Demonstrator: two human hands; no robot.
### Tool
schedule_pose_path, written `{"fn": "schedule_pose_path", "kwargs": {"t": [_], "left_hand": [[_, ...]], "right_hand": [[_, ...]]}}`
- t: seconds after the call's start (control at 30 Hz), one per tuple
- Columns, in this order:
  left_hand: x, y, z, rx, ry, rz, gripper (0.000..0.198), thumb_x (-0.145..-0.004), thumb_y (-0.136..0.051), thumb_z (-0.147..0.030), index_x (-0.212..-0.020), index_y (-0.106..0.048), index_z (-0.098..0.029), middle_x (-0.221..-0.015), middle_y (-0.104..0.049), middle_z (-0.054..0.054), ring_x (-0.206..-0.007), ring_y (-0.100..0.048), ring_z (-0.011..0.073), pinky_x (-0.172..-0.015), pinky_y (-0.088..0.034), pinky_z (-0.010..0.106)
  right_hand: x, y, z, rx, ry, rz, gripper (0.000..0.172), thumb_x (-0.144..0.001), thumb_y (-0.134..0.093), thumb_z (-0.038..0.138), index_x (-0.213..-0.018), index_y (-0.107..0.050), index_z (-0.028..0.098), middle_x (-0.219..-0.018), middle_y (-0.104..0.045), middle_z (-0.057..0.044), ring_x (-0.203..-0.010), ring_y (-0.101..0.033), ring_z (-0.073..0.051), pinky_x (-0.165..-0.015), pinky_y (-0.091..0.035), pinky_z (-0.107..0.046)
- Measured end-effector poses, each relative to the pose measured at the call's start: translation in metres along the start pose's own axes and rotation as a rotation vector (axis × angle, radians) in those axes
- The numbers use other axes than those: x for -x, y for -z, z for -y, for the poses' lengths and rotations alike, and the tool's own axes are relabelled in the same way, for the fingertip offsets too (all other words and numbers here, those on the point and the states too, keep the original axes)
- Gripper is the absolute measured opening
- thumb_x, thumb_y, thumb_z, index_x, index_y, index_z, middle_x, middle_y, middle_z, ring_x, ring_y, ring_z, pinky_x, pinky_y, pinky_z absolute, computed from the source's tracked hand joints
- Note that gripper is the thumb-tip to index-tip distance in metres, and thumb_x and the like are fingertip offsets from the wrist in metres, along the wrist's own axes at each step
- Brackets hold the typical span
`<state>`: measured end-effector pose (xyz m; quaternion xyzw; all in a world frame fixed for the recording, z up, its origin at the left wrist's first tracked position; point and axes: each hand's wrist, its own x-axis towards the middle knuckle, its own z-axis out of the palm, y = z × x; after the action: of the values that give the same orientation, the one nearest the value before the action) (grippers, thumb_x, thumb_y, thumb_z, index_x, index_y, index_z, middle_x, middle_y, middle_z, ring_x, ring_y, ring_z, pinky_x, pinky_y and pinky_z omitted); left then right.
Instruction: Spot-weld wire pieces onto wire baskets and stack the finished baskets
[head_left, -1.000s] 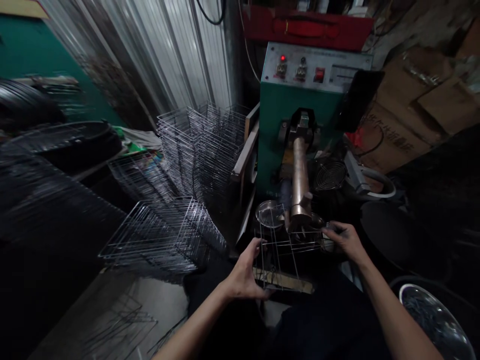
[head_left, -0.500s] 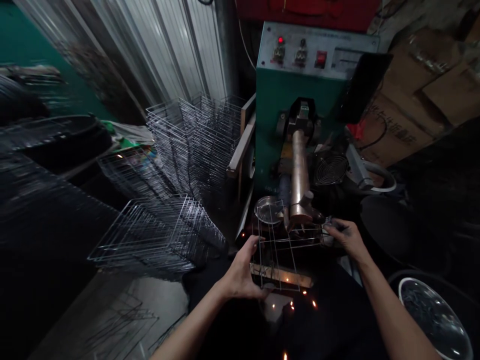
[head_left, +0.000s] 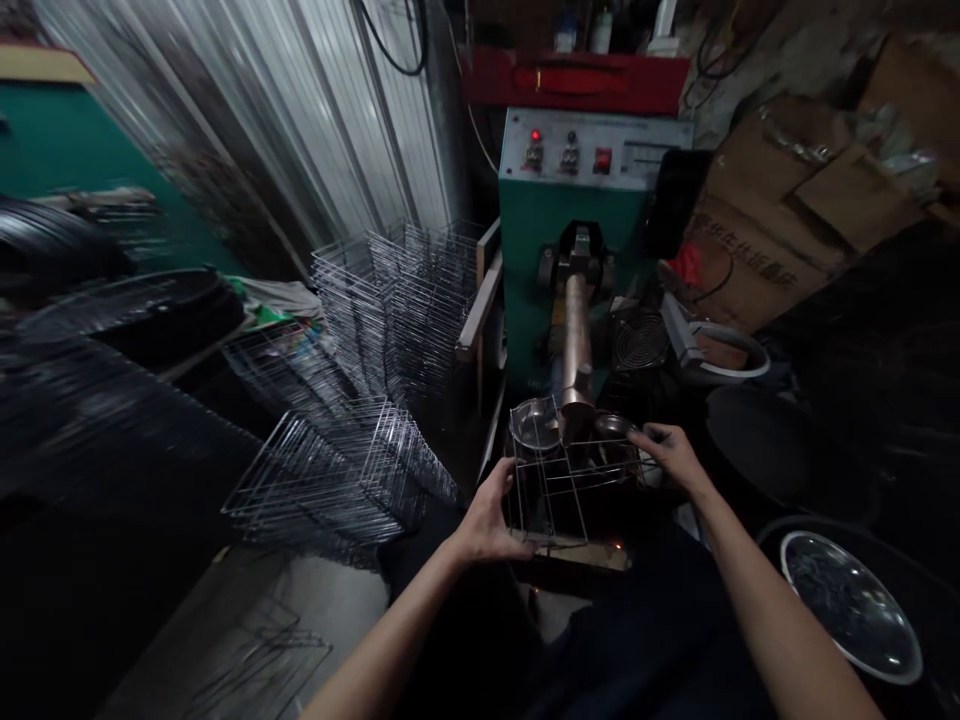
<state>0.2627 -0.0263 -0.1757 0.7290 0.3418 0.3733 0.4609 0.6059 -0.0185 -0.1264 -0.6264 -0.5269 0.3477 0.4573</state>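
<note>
Corrugated sheet-metal wall at back left. Green box-shaped machine with grey control panel stands centre, red lamp lit on the panel. Stacks of silver wire grids left of the machine: the far ones upright, the nearer ones lying flat. Copper-coloured cylindrical arm projects from the machine front toward the person. Small silver wire frame sits directly below the arm's tip, held roughly level between both hands. Left hand: fingers curled shut round the frame's left edge. Right hand: fingers closed on the frame's upper right corner. Round steel dish just left of the arm tip, behind the frame.
</note>
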Motion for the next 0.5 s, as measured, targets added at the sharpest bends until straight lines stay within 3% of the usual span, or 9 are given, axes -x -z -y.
{"fn": "schedule_pose_path", "kwargs": {"t": [0.23, 0.37, 0.5], "left_hand": [[-0.004, 0.002, -0.012, -0.009, -0.046, 0.016, 0.096, -0.050, -0.089, -0.029, -0.136, -0.046, -0.018, -0.129, -0.059, 0.010, -0.118, -0.063, 0.0310, -0.111, -0.053, 0.051], [-0.002, -0.002, -0.019, 0.020, -0.065, 0.011, 0.094, -0.052, -0.088, -0.030, -0.135, -0.045, -0.018, -0.129, -0.059, 0.010, -0.120, -0.062, 0.0315, -0.112, -0.051, 0.052], [0.025, 0.002, -0.031, 0.078, 0.024, -0.017, 0.095, -0.051, -0.089, -0.032, -0.134, -0.045, -0.021, -0.131, -0.058, 0.010, -0.124, -0.059, 0.0333, -0.112, -0.049, 0.052]], "right_hand": [[0.000, -0.001, -0.001, 0.004, 0.030, -0.010, 0.073, -0.061, -0.078, 0.084, -0.053, -0.041, 0.021, -0.056, -0.032, 0.004, -0.056, -0.028, -0.011, -0.053, -0.026, -0.026], [0.001, 0.001, 0.001, 0.024, 0.044, -0.015, 0.076, -0.059, -0.076, 0.087, -0.052, -0.041, 0.021, -0.055, -0.033, 0.004, -0.057, -0.031, -0.011, -0.053, -0.028, -0.026], [0.023, 0.025, -0.001, 0.043, 0.048, 0.146, 0.067, -0.069, -0.076, 0.083, -0.064, -0.060, 0.017, -0.065, -0.054, -0.002, -0.065, -0.050, -0.018, -0.061, -0.041, -0.028]]}}
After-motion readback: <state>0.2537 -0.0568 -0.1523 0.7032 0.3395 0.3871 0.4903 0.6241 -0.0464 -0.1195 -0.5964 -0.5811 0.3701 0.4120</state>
